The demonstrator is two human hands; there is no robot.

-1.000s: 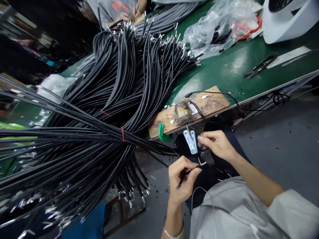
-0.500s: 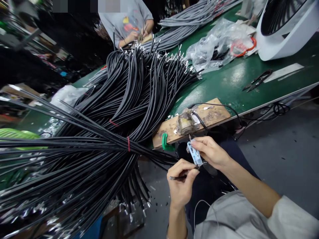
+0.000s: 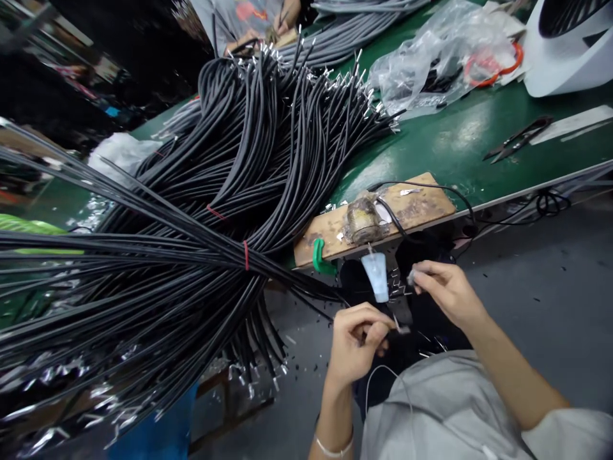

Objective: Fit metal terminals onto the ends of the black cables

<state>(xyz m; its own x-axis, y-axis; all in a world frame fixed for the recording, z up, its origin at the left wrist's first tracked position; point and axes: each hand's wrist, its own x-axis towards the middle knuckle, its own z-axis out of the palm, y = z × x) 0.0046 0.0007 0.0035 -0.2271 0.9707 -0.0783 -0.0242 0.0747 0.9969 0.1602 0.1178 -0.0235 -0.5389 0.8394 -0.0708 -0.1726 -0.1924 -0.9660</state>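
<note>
My left hand [image 3: 358,340] is closed around the end part of a black cable [image 3: 320,289]. A thin, pale tip [image 3: 398,324] of that cable sticks out past the fingertips. My right hand [image 3: 446,291] pinches a small crumpled silvery-grey scrap [image 3: 412,277], apart from the cable. Between and above the hands, a light blue plastic tool [image 3: 376,278] hangs at the front edge of the wooden board [image 3: 316,246], touched by neither hand. A taped, dirty lump [image 3: 363,220] sits on the board just above the tool.
A big bundle of black cables [image 3: 268,211], tied with a red band [image 3: 246,255], covers the left side. A green clamp [image 3: 320,257] grips the board. Snips [image 3: 520,138], a plastic bag [image 3: 421,61] and a white fan [image 3: 565,54] lie on the green table. Another person's hand [image 3: 286,18] works opposite.
My right hand has let go of the light blue tool and moved right with a silvery-grey scrap. The cable's end has come away from the tool. The view has shifted slightly downward.
</note>
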